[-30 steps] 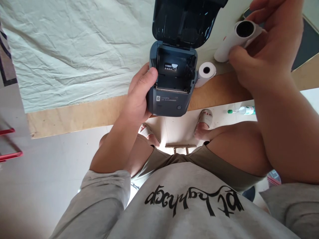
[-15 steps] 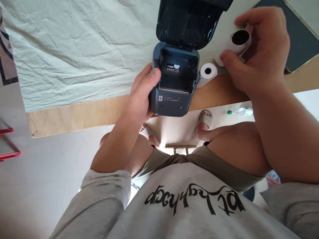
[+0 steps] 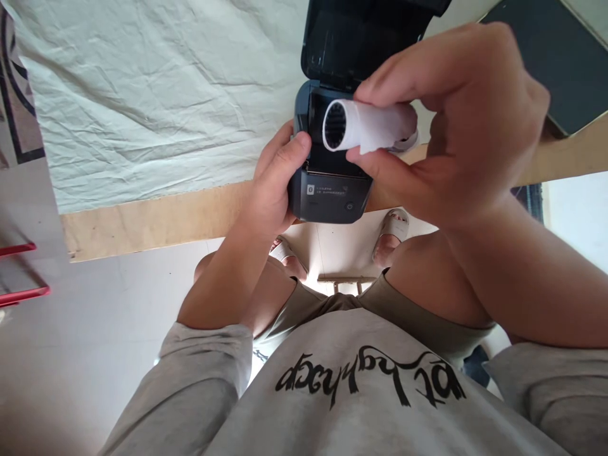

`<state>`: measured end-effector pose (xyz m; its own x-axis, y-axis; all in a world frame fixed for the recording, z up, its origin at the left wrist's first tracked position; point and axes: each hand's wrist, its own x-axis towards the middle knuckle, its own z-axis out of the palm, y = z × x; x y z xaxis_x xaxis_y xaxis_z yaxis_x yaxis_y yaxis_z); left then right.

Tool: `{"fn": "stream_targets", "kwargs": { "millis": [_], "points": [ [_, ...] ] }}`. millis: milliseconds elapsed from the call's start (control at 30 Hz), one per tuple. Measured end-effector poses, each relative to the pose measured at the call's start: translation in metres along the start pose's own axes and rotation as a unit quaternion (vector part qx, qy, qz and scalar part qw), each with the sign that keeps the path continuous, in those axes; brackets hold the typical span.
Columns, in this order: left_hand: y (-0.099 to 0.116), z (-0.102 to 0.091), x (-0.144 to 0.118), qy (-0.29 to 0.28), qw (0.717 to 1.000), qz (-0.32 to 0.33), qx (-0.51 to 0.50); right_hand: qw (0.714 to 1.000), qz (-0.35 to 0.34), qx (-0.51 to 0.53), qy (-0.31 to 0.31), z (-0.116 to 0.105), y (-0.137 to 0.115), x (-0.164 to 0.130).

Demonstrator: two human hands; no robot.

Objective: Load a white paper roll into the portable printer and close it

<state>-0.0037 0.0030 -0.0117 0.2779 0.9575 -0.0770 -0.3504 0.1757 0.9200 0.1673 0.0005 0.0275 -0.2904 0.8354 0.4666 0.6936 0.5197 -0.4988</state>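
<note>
A small dark grey printer (image 3: 330, 195) stands at the table's front edge with its lid (image 3: 361, 38) swung up and its paper bay open. My left hand (image 3: 275, 183) grips the printer's left side. My right hand (image 3: 456, 133) holds a white paper roll (image 3: 365, 125) between thumb and fingers, lying sideways right over the open bay, its hollow core facing left. Whether the roll touches the printer I cannot tell. A second roll seen earlier is hidden behind my right hand.
A wrinkled pale cloth (image 3: 156, 95) covers the wooden table (image 3: 152, 218). A dark flat panel (image 3: 565, 69) lies at the far right. Red bars (image 3: 23, 294) show at the left edge. Below are my knees and sandalled feet (image 3: 392, 228) on the pale floor.
My right hand has carried the paper roll leftward from the table's right side to just above the printer's open bay and turned it sideways. My left hand stays on the printer.
</note>
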Motion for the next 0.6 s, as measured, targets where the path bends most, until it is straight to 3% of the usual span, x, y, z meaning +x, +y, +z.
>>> {"fn": "stream_targets", "kwargs": {
  "millis": [100, 333, 500, 600],
  "points": [
    [0.004, 0.004, -0.002, 0.008, 1.0, 0.007, 0.015, 0.993, -0.093, -0.062, 0.04, 0.003, -0.004, 0.005],
    [0.007, 0.0, -0.004, -0.008, 0.999, 0.015, 0.027, 0.992, -0.071, -0.101, -0.002, 0.009, -0.006, 0.004],
    [0.003, 0.002, -0.005, -0.013, 0.998, 0.051, -0.029, 0.98, -0.154, -0.112, 0.056, 0.01, -0.009, -0.002],
    [-0.001, -0.001, -0.003, -0.022, 0.997, 0.071, -0.016, 0.975, -0.203, -0.089, 0.03, 0.011, -0.009, -0.007]
  ]
}}
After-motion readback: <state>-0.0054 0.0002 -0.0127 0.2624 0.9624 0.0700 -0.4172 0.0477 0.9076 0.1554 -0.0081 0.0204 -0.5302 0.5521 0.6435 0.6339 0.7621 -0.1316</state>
